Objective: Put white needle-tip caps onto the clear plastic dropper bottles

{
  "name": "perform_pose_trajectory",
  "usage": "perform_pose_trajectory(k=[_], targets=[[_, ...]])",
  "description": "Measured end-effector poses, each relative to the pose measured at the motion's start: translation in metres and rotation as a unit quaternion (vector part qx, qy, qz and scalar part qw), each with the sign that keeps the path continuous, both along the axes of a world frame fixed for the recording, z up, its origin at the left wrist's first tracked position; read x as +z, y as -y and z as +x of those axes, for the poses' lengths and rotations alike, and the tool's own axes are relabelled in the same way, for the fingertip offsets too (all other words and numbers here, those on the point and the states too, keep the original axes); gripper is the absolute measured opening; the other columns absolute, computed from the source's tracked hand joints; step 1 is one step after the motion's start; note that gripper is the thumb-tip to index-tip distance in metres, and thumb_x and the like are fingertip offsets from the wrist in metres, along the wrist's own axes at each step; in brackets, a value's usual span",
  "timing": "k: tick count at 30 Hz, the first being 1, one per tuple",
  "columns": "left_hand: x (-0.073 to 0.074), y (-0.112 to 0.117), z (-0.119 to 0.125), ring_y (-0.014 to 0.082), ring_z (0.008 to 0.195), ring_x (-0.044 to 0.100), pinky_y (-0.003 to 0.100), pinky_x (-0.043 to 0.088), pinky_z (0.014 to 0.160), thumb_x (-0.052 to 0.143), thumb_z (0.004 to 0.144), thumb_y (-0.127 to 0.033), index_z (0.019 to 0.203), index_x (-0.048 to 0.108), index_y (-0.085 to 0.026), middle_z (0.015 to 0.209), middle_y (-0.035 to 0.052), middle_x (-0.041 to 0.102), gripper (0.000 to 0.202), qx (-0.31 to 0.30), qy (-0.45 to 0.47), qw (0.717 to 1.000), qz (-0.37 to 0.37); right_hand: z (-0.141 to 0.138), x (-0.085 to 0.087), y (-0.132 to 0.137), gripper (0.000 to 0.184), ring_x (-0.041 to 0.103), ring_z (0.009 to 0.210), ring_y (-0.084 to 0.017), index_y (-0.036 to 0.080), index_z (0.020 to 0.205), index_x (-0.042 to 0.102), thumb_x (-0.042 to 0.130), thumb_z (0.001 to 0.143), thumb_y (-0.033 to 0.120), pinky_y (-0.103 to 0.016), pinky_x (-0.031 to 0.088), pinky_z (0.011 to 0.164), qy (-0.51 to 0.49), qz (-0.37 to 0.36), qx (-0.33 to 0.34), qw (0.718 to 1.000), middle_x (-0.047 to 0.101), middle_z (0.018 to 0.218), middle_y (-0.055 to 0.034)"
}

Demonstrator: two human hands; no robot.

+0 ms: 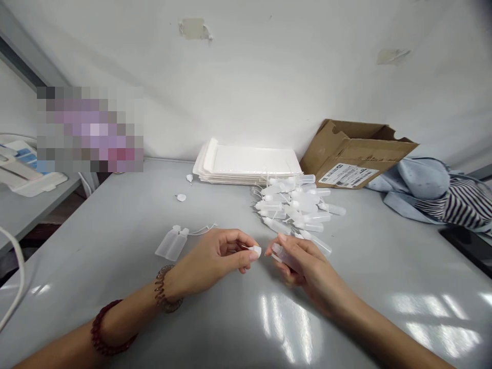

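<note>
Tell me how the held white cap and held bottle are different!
The white cap looks solid white; the bottle is cloudy and see-through. The cap looks small, with a thin needle; the bottle looks bigger. The left hand pinches the cap, while the right hand curls around the bottle. Both are pale.

Translucent and opaque whites upon a plain grey worktop [215, 318].
We note translucent white in the held bottle [289, 259] and the heaped bottles [315, 218], opaque white in the held cap [257, 251] and, by the far edge, the envelopes [253, 160]; beside these, a brown carton [319, 148] bears a black-printed white label [348, 175]. Toward the right edge we find light blue cloth [423, 179], dark-and-white striped fabric [465, 205] and a black phone [467, 249]; toward the near left corner, a dark red bracelet [98, 330].
</note>
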State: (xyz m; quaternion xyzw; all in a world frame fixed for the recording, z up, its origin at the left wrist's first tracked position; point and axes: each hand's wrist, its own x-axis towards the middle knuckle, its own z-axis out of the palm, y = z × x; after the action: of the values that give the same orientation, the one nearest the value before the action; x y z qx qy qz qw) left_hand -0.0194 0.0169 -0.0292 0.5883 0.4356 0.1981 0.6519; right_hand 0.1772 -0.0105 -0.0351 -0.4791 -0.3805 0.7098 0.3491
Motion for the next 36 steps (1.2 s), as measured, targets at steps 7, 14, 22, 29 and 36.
perform_pose_trajectory(k=[7,14,22,29,36], targets=[[-0.001,0.001,0.004,0.0138,0.068,0.06,0.027,0.049,0.071,0.063,0.081,-0.035,0.089,0.066,-0.018,0.07,0.0,0.065,0.019,-0.004,0.033,0.999,-0.028,-0.002,0.0,0.0,0.035,0.02,0.044,-0.005,0.016,0.075,0.056,0.054,0.084,0.05,-0.022,0.014,0.043,0.021,0.005,-0.011,1.0,0.036,0.053,0.0067],[0.002,0.0,0.002,0.0114,0.063,0.059,0.026,0.052,0.058,0.061,0.08,-0.022,0.086,0.058,-0.015,0.086,0.0035,0.062,0.009,-0.04,0.207,0.956,-0.203,-0.005,-0.004,0.003,0.034,0.029,0.049,-0.006,0.018,0.081,0.05,0.049,0.087,0.052,-0.021,0.018,0.045,0.032,0.037,-0.016,0.999,0.042,0.058,0.0054],[-0.008,0.01,0.012,0.0048,0.04,0.034,0.017,0.032,0.038,0.067,0.075,-0.041,0.088,0.056,-0.02,0.055,-0.0101,0.034,0.027,0.012,0.028,0.998,-0.046,-0.012,-0.008,0.008,0.03,0.026,0.047,-0.006,0.02,0.085,0.047,0.05,0.088,0.05,-0.021,0.019,0.046,-0.039,0.043,-0.007,0.998,0.039,0.06,0.0073],[-0.008,0.016,0.016,0.0078,0.047,0.033,0.021,0.028,0.044,0.056,0.084,-0.039,0.085,0.064,-0.019,0.058,-0.0046,0.051,0.022,0.021,-0.04,0.995,0.085,-0.019,-0.007,0.015,0.026,0.032,0.049,-0.006,0.019,0.092,0.045,0.043,0.093,0.045,-0.021,0.026,0.048,-0.039,0.078,0.011,0.996,0.048,0.062,0.0056],[-0.004,0.008,0.011,0.0063,0.041,0.036,0.02,0.026,0.039,0.055,0.084,-0.036,0.083,0.066,-0.019,0.056,-0.005,0.054,0.021,0.02,-0.064,0.995,0.079,-0.012,-0.006,0.015,0.029,0.046,0.047,-0.007,0.02,0.11,0.047,0.049,0.09,0.042,-0.022,0.034,0.047,0.055,0.134,0.056,0.988,0.058,0.074,0.0015]])
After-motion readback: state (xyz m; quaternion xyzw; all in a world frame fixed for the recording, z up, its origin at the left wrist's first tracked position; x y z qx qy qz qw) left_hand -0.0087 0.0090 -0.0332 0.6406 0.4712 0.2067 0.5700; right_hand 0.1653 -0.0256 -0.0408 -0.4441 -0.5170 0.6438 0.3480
